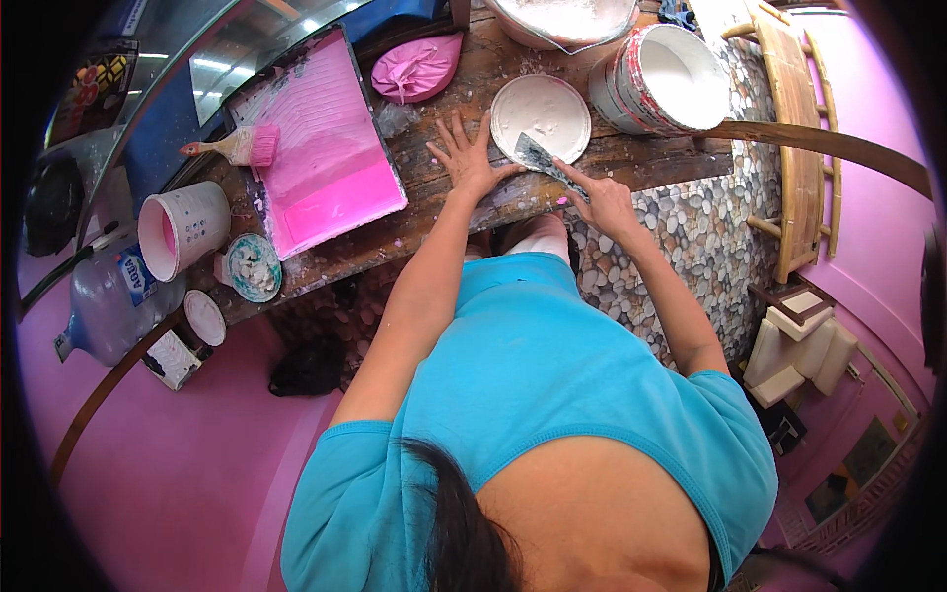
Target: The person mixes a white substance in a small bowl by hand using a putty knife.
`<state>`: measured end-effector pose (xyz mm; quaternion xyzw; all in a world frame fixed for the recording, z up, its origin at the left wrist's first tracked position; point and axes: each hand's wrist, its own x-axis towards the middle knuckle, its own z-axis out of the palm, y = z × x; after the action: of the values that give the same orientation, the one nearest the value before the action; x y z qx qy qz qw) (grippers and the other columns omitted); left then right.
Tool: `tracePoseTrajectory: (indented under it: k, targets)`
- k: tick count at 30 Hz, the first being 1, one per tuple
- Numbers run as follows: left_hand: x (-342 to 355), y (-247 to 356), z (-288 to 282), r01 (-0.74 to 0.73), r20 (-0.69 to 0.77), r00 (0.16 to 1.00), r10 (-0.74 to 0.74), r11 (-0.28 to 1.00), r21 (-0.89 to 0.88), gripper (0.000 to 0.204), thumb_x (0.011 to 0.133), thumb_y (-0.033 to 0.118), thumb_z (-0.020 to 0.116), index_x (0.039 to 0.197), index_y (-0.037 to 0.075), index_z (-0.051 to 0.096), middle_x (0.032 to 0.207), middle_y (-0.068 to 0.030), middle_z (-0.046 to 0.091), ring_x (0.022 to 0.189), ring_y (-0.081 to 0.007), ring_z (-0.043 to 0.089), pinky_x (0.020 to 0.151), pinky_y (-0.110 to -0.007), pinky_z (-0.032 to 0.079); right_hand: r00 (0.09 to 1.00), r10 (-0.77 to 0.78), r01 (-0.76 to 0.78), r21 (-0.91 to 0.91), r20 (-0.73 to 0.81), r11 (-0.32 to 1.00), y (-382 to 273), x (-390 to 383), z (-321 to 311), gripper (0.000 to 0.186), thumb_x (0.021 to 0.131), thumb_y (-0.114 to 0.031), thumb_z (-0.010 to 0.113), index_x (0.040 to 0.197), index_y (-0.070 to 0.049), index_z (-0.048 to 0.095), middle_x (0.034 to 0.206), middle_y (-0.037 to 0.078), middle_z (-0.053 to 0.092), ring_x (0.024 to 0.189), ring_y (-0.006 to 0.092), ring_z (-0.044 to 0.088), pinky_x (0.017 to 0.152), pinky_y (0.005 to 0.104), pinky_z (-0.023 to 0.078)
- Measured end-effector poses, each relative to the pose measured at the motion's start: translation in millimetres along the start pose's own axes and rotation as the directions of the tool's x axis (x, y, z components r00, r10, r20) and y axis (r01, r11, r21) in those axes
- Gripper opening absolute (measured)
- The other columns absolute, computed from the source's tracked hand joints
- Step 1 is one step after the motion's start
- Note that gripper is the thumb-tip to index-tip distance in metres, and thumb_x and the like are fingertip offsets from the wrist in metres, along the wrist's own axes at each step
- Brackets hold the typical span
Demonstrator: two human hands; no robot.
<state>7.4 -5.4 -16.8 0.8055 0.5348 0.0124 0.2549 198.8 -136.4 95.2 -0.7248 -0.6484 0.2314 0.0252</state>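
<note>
My right hand [604, 207] is closed around the handle of a putty knife [536, 155]. The knife's grey, paste-smeared blade lies over the near edge of a round white dish [588, 130]. White paste [545, 107] fills that dish; whether it is a lid or a shallow tub I cannot make out. Just left of the dish, my left hand [471, 166] rests flat on the worn wooden table [646, 168], fingers spread and holding nothing. Its thumb reaches toward the dish's near edge.
A tray of pink paint [335, 212] lies at left, with a pink-tipped paintbrush [247, 146] across its edge. Nearby stand a white bucket [187, 229] and a water bottle [113, 301]. Behind the dish are a pink bag [418, 67], a large basin [523, 37] and a paint-stained pail [631, 99].
</note>
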Motion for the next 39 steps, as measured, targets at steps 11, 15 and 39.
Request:
tracePoseTrajectory:
  k: [11, 15, 39]
  targets:
    - [0.0, 1.9, -0.4, 0.012, 0.017, 1.0, -0.012, 1.0, 0.007, 0.121, 0.049, 0.067, 0.08, 0.15, 0.034, 0.022, 0.157, -0.0174, -0.005, 0.142, -0.0432, -0.016, 0.107, -0.069, -0.006, 1.0, 0.009, -0.009, -0.022, 0.009, 1.0, -6.7, 2.3, 15.0, 0.066, 0.085, -0.021, 0.063, 0.143, -0.039, 0.037, 0.062, 0.019, 0.06, 0.057, 0.0361, 0.062, 0.054, 0.0473, 0.049]
    - [-0.6, 2.5, -2.5, 0.008, 0.016, 1.0, -0.008, 1.0, 0.005, 0.12, 0.05, 0.068, 0.079, 0.15, 0.034, 0.022, 0.157, -0.0177, -0.004, 0.142, -0.0432, -0.015, 0.107, -0.069, -0.006, 1.0, 0.024, -0.024, -0.044, 0.009, 0.999, -11.9, 0.8, 22.9, 0.068, 0.084, -0.019, 0.062, 0.144, -0.036, 0.035, 0.061, 0.019, 0.06, 0.056, 0.0357, 0.061, 0.054, 0.0474, 0.049]
    - [2.3, -0.8, 2.2, -0.029, 0.009, 1.0, 0.028, 0.997, 0.077, 0.12, 0.054, 0.073, 0.074, 0.151, 0.032, 0.018, 0.156, -0.0196, -0.002, 0.142, -0.0451, -0.013, 0.104, -0.072, -0.002, 0.994, -0.107, 0.107, -0.037, -0.012, 0.994, -3.7, 11.5, 18.6, 0.07, 0.079, -0.007, 0.059, 0.143, -0.028, 0.04, 0.064, 0.017, 0.062, 0.059, 0.034, 0.062, 0.056, 0.0454, 0.05]
